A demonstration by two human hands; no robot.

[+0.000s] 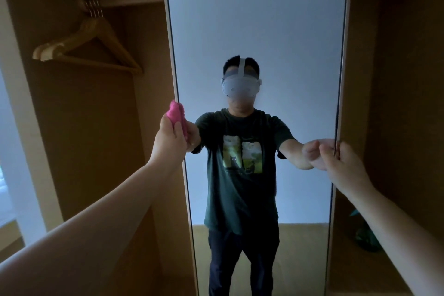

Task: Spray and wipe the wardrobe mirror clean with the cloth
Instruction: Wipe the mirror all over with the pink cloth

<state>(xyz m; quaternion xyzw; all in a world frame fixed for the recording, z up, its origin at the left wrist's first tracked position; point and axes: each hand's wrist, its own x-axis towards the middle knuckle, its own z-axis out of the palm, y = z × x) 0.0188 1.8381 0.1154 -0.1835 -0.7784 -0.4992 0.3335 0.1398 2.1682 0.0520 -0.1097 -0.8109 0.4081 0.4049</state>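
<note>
Now the tall mirror [257, 31] stands upright in the middle of a brown wardrobe, with a pale frame all round the glass. The left hand [171, 138] reaches out to the mirror's left edge. Its fingers are curled tight round a pink cloth [177, 114]. The cloth sits bunched up at the top of the fist and touches the edge of the glass. The right hand [341, 161] is at the right edge, a little lower. Its fingers wrap round that edge and its thumb lies on the front, so it holds the mirror. The glass shows a person in a dark green shirt and dark trousers, with both arms out. Wooden hangers [89, 43] hang on a rail to the left of the mirror. Low on the right, behind the right arm, lies something green [365, 235], too dim to tell what.
</note>
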